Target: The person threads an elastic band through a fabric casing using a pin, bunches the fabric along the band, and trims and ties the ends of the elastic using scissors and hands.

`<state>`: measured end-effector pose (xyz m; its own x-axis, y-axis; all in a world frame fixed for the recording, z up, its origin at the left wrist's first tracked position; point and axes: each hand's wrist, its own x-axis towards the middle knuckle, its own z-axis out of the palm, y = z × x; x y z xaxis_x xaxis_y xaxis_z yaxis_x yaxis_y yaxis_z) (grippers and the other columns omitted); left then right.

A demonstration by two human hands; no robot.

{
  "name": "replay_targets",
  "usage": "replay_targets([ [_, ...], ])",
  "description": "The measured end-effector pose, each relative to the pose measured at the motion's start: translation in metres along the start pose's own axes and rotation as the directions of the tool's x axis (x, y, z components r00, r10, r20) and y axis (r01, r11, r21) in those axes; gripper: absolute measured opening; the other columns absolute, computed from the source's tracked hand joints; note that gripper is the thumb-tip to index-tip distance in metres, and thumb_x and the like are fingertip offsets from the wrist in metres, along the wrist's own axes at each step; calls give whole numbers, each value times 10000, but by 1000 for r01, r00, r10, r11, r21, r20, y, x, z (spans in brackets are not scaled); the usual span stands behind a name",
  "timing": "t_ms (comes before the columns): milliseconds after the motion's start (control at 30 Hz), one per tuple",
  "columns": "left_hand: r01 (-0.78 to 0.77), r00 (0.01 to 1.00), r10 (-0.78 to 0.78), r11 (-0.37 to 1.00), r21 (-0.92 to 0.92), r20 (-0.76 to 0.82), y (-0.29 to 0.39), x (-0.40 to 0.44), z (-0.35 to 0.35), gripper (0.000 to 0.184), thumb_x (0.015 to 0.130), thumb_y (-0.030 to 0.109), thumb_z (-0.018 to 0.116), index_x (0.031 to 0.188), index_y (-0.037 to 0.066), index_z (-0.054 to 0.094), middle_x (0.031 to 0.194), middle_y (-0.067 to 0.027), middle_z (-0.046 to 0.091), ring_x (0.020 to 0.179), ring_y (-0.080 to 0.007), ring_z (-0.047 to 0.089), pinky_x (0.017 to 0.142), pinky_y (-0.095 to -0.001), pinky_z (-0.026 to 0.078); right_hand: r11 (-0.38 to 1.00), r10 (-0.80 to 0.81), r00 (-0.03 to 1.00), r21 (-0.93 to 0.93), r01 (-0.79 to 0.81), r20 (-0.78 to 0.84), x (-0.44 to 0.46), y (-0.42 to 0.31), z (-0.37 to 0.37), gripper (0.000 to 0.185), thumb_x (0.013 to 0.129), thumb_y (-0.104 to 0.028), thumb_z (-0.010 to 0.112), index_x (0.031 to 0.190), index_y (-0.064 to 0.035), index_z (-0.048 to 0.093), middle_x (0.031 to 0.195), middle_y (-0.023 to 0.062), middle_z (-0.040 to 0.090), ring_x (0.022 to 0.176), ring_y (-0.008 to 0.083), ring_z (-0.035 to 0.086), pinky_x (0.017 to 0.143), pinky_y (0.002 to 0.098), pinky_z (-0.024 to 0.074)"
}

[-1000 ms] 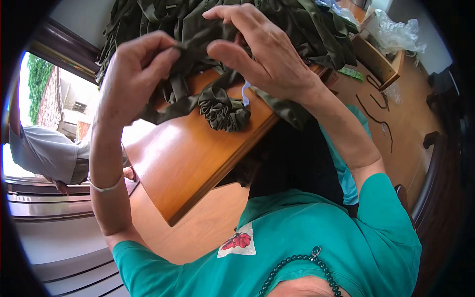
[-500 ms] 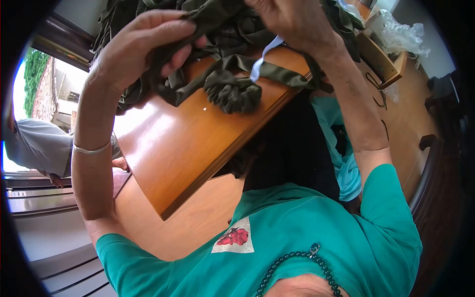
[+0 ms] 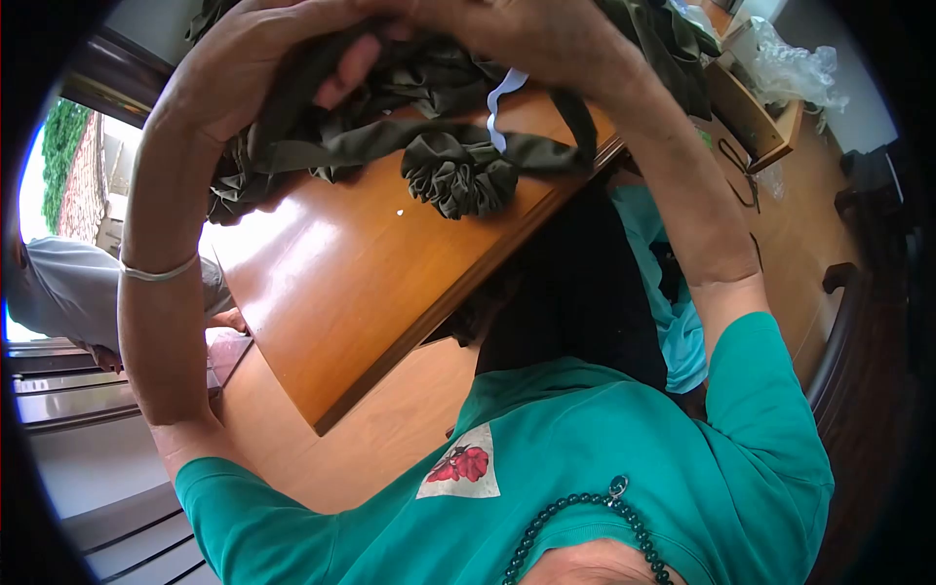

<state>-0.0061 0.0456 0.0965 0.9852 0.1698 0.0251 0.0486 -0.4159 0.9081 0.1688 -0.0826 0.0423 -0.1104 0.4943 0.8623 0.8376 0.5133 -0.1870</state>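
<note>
Dark green fabric [image 3: 429, 83] lies heaped over the far part of the wooden table [image 3: 380, 263]. My left hand [image 3: 263, 58] is at the top left, its fingers curled round a dark green strip of this fabric. My right hand [image 3: 526, 34] is at the top edge beside it, its fingertips cut off or hidden, so what it holds cannot be made out. Nearer to me on the tabletop sits a gathered dark green bunch [image 3: 460, 177], with a white ribbon [image 3: 496, 112] standing up behind it. A green band [image 3: 380, 141] runs behind the bunch.
At the left, another person's grey clothing [image 3: 73, 283] and a foot show by the window. An open wooden drawer [image 3: 756, 117] with clear plastic [image 3: 795, 63] stands at the upper right. Dark cords lie on the floor there. Light blue fabric [image 3: 673, 322] hangs beside my lap.
Both hands have moved up toward the top edge and closer together. My left hand has wrapped round the strip. The white ribbon and green band have shifted, and the bunch has turned slightly.
</note>
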Motion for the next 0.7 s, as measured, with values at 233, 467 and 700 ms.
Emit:
replay_targets([
  [233, 3, 1000, -4, 1000, -25, -21, -14, -14, -18, 301, 1008, 287, 517, 954, 1, 592, 566, -11, 528, 437, -66, 453, 431, -188, 370, 996, 84, 994, -4, -84, 76, 6, 16, -17, 448, 997, -458, 512, 955, -12, 494, 572, 84, 507, 511, 142, 502, 485, 329, 407],
  [467, 81, 997, -82, 984, 160, 1, -6, -20, -28, 307, 1013, 314, 514, 951, 37, 632, 489, 43, 461, 362, 4, 350, 372, -139, 260, 999, 44, 993, 5, -45, 106, 12, 13, 7, 577, 964, -572, 491, 1026, 2, 490, 615, 139, 571, 547, 240, 584, 547, 382, 448],
  [700, 109, 988, -140, 929, 354, 63, -17, -41, -51, 307, 1000, 297, 541, 879, 24, 615, 494, 43, 481, 365, 14, 387, 359, -141, 279, 982, 79, 976, -183, -41, 204, -17, 31, 9, 537, 1017, -512, 378, 851, -16, 501, 696, 200, 589, 672, 395, 608, 599, 440, 465],
])
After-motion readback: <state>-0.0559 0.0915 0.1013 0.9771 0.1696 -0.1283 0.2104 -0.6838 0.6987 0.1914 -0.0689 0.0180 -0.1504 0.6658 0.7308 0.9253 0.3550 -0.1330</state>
